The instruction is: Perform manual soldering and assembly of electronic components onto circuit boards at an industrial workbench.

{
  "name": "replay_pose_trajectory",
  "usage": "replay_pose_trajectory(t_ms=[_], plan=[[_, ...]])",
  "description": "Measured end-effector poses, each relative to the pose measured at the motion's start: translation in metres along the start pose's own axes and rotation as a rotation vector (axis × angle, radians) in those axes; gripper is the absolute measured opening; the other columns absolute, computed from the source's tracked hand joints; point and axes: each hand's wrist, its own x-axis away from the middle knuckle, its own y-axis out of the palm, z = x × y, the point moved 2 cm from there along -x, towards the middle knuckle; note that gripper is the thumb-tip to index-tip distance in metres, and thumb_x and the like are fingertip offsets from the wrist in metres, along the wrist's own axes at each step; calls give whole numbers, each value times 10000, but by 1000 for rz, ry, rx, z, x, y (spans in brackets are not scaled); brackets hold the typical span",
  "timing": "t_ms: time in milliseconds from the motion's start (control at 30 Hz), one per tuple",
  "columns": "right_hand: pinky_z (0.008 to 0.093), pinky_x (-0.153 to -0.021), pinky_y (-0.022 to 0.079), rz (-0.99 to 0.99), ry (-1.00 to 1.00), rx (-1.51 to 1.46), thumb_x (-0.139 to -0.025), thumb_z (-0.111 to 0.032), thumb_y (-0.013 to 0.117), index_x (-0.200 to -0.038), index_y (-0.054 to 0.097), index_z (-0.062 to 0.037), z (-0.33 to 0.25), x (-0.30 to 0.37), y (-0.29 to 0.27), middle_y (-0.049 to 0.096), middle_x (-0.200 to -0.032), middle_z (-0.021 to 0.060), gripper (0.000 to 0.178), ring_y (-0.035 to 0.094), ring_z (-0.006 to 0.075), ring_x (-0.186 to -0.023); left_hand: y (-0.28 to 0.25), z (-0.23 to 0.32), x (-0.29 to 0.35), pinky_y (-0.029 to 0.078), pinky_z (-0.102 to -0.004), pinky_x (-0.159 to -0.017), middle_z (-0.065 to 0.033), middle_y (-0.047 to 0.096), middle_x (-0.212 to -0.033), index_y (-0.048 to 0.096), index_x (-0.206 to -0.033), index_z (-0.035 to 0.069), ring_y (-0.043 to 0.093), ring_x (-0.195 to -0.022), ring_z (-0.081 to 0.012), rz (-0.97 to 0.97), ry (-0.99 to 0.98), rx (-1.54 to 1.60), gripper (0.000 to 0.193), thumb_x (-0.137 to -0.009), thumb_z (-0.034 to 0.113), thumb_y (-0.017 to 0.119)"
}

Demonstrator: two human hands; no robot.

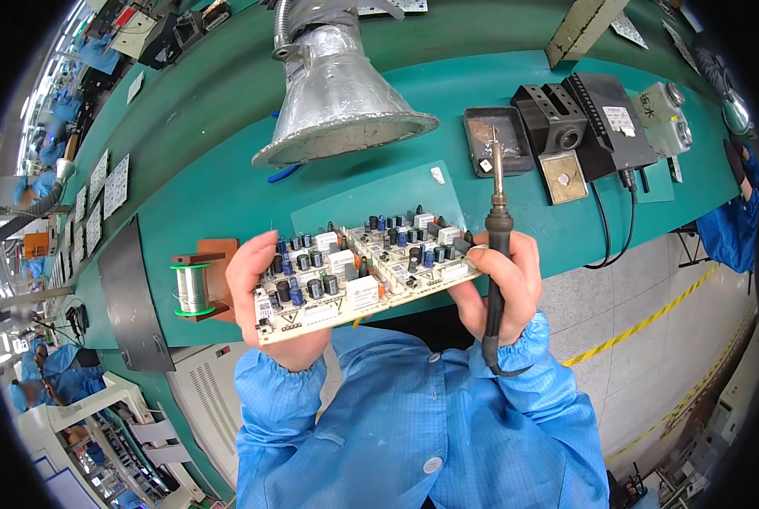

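Note:
A populated circuit board panel [364, 276], crowded with capacitors, white relays and other parts, is held up in front of my chest, component side showing. My left hand [252, 284] grips its left end, thumb along the edge and the other fingers partly hidden beneath. At the right end, my right hand [515, 276] pinches the board's corner. That same hand also holds a soldering iron [498, 229], its black handle upright against the palm and its metal tip pointing away from me. The iron's cord runs down past my right wrist.
A metal fume extraction hood [337, 102] hangs beyond the board. Left stands a solder wire spool [193, 290] on a brown holder. Back right are a black tray [498, 140], a soldering iron stand [553, 119], a black soldering station [608, 119] and clear bottles [664, 110]. Green matting [218, 204] covers the bench.

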Motion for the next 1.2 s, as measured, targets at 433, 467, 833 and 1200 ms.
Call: replay_pose_trajectory(t_ms=[433,467,833,1200], plan=[[374,-753,485,-37,72,-84,-693,-176,799,-1107,488,-72,2,12,9,533,-1025,191,529,551,284,-904,0,-16,2,371,-499,-1013,-159,524,-1072,416,-977,55,546,-1035,-286,84,82,155,436,-708,67,759],[374,-753,485,-40,71,-90,-693,-176,799,-1107,488,-72,5,14,9,533,-1025,191,529,551,284,-904,0,-16,1,370,-500,-1014,-156,525,-1067,410,-962,63,547,-1032,-286,68,77,138,422,-713,58,751],[398,-845,486,12,202,-426,-722,-67,759,-1196,471,-66,29,31,26,509,-1204,276,555,582,301,-1006,-6,-46,18,376,-528,-1009,-159,513,-1058,356,-960,92,526,-1040,-298,144,-74,506,529,-684,119,807],[338,-702,550,47,135,-369,-737,37,703,-1092,517,-56,7,17,24,589,-1046,218,411,651,256,-840,21,-68,39,383,-462,-1006,-162,490,-1183,419,-1136,90,479,-1140,-296,221,-350,797,409,-836,201,673]])
